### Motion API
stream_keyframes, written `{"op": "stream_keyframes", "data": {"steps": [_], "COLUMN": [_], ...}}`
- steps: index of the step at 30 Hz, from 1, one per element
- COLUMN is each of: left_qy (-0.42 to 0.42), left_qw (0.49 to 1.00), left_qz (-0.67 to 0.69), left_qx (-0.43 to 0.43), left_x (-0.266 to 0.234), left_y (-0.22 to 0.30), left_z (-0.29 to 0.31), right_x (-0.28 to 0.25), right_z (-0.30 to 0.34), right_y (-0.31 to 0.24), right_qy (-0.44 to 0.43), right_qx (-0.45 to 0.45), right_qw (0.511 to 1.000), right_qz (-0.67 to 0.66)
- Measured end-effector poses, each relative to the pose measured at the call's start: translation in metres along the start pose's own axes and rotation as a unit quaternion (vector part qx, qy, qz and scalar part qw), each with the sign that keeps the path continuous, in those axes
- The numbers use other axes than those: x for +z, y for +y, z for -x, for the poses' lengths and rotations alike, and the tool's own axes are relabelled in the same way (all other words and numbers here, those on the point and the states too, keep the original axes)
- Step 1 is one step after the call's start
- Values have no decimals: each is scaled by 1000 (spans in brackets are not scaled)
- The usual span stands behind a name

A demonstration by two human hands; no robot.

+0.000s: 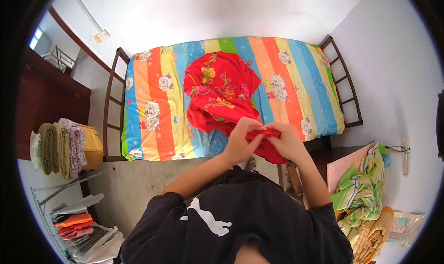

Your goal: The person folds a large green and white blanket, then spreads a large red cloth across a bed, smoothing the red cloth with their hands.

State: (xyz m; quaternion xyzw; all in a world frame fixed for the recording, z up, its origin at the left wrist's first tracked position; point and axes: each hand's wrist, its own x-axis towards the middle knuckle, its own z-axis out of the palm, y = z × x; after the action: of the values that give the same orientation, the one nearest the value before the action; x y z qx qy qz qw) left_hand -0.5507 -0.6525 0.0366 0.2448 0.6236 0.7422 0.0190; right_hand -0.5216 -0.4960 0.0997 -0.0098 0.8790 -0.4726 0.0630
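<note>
A red cloth [226, 86] with yellow and orange flower patterns lies bunched on the bed, its near end drawn up toward me. My left hand [243, 136] pinches the gathered edge of this cloth between thumb and fingers. Close beside it, my right hand [283, 138] grips the same edge, the two hands almost meeting. Below my hands a fold of the red cloth hangs past the bed's front edge. The striped bed cover [157, 106] with cartoon sheep spreads under the rest of it.
Dark metal bed rails [113, 106] stand at both ends. Folded blankets [58, 146] are stacked at left, above a wire rack with folded clothes [74, 224]. At right, a crumpled green striped cloth [360, 192] lies over a pink board [344, 169]. A wall socket [101, 35] is at upper left.
</note>
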Motion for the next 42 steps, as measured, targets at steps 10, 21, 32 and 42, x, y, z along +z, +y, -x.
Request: {"op": "stream_keyframes", "data": {"steps": [10,21,32,42], "left_qy": [145,129,-108,103], "left_qw": [967,972,932,520], "left_qz": [-181,174,-313,480], "left_qx": [-103,-89,-146,-699], "left_x": [-35,-58,-16,-35], "left_y": [-101,-95,-173,-294], "left_z": [2,-182,-58,52], "right_x": [-55,-103,-86,-86], "right_z": [36,116,108,124], "right_y": [-68,-44,-31,-28], "right_qy": [123,335,399,360], "right_qx": [-3,-265,-120,-94], "right_qw": [992,805,759,759], "right_qz": [-35,-412,-501,-534]}}
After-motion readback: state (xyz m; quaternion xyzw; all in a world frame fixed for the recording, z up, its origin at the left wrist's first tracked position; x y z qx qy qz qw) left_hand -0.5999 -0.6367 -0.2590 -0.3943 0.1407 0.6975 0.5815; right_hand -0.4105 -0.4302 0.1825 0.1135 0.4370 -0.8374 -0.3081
